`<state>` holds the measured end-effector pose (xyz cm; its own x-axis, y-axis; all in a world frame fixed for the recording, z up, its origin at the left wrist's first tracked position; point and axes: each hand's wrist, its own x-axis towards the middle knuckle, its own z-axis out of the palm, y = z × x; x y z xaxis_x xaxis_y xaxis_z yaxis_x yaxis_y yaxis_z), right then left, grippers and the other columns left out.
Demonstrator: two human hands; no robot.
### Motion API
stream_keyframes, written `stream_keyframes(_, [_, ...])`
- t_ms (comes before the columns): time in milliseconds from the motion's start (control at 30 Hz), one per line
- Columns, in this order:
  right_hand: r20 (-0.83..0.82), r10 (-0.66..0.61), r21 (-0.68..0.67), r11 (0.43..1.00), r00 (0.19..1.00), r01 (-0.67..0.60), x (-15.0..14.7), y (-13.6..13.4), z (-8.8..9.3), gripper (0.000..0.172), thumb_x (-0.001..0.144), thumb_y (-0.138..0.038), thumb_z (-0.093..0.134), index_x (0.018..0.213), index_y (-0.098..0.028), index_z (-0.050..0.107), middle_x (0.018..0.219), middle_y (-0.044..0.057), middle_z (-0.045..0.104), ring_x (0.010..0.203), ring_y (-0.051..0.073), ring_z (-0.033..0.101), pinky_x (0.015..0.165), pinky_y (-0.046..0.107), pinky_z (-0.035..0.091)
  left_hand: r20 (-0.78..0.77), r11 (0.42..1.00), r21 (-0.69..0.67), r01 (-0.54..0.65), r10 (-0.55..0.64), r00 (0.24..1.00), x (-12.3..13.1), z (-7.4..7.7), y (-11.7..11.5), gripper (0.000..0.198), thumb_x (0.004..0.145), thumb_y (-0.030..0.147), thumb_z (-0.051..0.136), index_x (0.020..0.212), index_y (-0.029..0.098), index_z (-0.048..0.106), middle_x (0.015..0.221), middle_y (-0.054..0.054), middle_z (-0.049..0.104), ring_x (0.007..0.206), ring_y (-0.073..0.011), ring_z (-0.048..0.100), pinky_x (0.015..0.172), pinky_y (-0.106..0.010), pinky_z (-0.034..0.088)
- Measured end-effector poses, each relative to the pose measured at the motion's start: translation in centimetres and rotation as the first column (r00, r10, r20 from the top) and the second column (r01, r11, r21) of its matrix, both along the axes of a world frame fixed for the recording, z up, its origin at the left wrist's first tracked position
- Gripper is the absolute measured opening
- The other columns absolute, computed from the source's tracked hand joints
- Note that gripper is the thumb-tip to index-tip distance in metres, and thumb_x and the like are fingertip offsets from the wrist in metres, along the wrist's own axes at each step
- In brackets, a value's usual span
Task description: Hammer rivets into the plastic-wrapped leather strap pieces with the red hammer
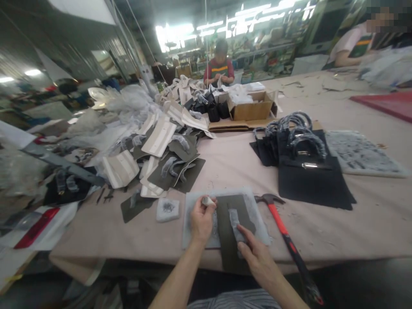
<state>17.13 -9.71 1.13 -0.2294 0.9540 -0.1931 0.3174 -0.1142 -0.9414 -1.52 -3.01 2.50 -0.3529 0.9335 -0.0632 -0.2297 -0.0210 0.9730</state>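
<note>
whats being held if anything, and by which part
Left hand grips a pale cylinder around its side. Right hand touches the near part of the wrapped strap; whether gripped, I can't tell.

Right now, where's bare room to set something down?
The tablecloth is bare between the heaped olive panels and black bag panels, beyond the pale board. A mostly bare patch lies right of the hammer, nearer than those panels. The back left is crowded with striped panels and plastic.
</note>
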Motion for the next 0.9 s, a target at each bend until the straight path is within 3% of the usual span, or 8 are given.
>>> stream_keyframes(167, [0.051, 0.000, -0.028, 1.000, 0.999, 0.001, -0.9, -0.3, 0.6, 0.077, 0.090, -0.058, 0.041, 0.142, -0.002, 0.051, 0.119, 0.019, 0.067, 0.108, 0.030, 0.064, 0.099, 0.046, 0.050, 0.041, 0.994, 0.042, 0.105, -0.107, 0.993, 2.2, -0.8, 3.3, 0.055, 0.075, 0.043, 0.079, 0.116, 0.013, 0.058, 0.104, -0.012, 0.073, 0.095, -0.0220, 0.071, 0.089, -0.032, 0.054])
stream_keyframes(267, [0.042, -0.014, -0.015, 1.000, 0.999, 0.014, -0.3, -0.2, 1.3, 0.074, 0.092, -0.060, 0.040, 0.141, -0.006, 0.052, 0.103, 0.013, 0.068, 0.094, 0.026, 0.066, 0.087, 0.041, 0.054, -0.019, 0.982, 0.057, 0.179, -0.178, 0.984, 2.7, -2.3, 3.6, 0.042, 0.080, 0.045, 0.075, 0.103, 0.012, 0.064, 0.100, -0.011, 0.073, 0.091, -0.0217, 0.069, 0.087, -0.032, 0.053])
stream_keyframes(367, [0.159, -0.152, 0.113, 0.984, 0.975, 0.135, 1.9, 0.7, 1.9, 0.068, 0.093, -0.061, 0.039, 0.133, -0.009, 0.056, 0.093, 0.009, 0.066, 0.079, 0.023, 0.063, 0.078, 0.038, 0.054, -0.088, 0.975, 0.057, 0.213, -0.208, 0.974, 2.5, -3.2, 3.3, 0.036, 0.085, 0.045, 0.071, 0.101, 0.013, 0.067, 0.099, -0.010, 0.073, 0.089, -0.0206, 0.068, 0.084, -0.031, 0.053])
stream_keyframes(433, [0.319, -0.300, 0.274, 0.937, 0.899, 0.215, 4.3, 1.7, 1.9, 0.063, 0.093, -0.058, 0.037, 0.127, -0.010, 0.060, 0.098, 0.012, 0.064, 0.081, 0.025, 0.062, 0.080, 0.040, 0.053, -0.118, 0.972, 0.062, 0.225, -0.217, 0.969, 2.3, -3.3, 3.2, 0.035, 0.087, 0.045, 0.070, 0.101, 0.013, 0.068, 0.098, -0.010, 0.073, 0.088, -0.0201, 0.067, 0.084, -0.030, 0.052])
stream_keyframes(533, [0.611, -0.418, 0.434, 0.887, 0.672, 0.156, 8.2, 2.8, 1.3, 0.059, 0.094, -0.050, 0.033, 0.123, -0.007, 0.061, 0.107, 0.018, 0.061, 0.093, 0.033, 0.061, 0.083, 0.047, 0.051, -0.154, 0.971, 0.053, 0.231, -0.221, 0.963, 2.4, -3.1, 3.1, 0.034, 0.088, 0.045, 0.069, 0.101, 0.014, 0.068, 0.098, -0.009, 0.073, 0.090, -0.0206, 0.067, 0.085, -0.030, 0.051])
stream_keyframes(667, [0.877, -0.188, 0.191, 0.981, 0.443, 0.039, 10.9, 2.8, 0.8, 0.049, 0.098, -0.043, 0.035, 0.125, -0.010, 0.059, 0.108, 0.018, 0.059, 0.095, 0.036, 0.062, 0.079, 0.047, 0.050, -0.207, 0.974, 0.047, 0.222, -0.208, 0.956, 2.7, -2.8, 3.1, 0.032, 0.088, 0.045, 0.067, 0.101, 0.015, 0.069, 0.097, -0.008, 0.073, 0.091, -0.0213, 0.067, 0.084, -0.030, 0.050])
stream_keyframes(767, [0.900, -0.019, -0.019, 0.996, 0.436, 0.083, 10.8, 2.3, 1.0, 0.043, 0.103, -0.041, 0.034, 0.130, -0.014, 0.054, 0.117, 0.016, 0.059, 0.099, 0.033, 0.064, 0.079, 0.043, 0.050, -0.245, 0.973, 0.040, 0.229, -0.212, 0.946, 2.8, -2.8, 3.0, 0.031, 0.089, 0.044, 0.066, 0.101, 0.016, 0.069, 0.097, -0.007, 0.073, 0.090, -0.0207, 0.067, 0.083, -0.029, 0.050])
stream_keyframes(900, [0.883, 0.017, -0.068, 0.993, 0.468, 0.094, 10.4, 2.5, 1.1, 0.038, 0.102, -0.034, 0.034, 0.128, -0.015, 0.053, 0.118, 0.015, 0.063, 0.100, 0.032, 0.066, 0.082, 0.041, 0.048, -0.287, 0.972, 0.035, 0.231, -0.211, 0.934, 2.8, -2.8, 3.0, 0.031, 0.089, 0.044, 0.065, 0.101, 0.016, 0.069, 0.097, -0.007, 0.073, 0.090, -0.0211, 0.067, 0.083, -0.030, 0.050])
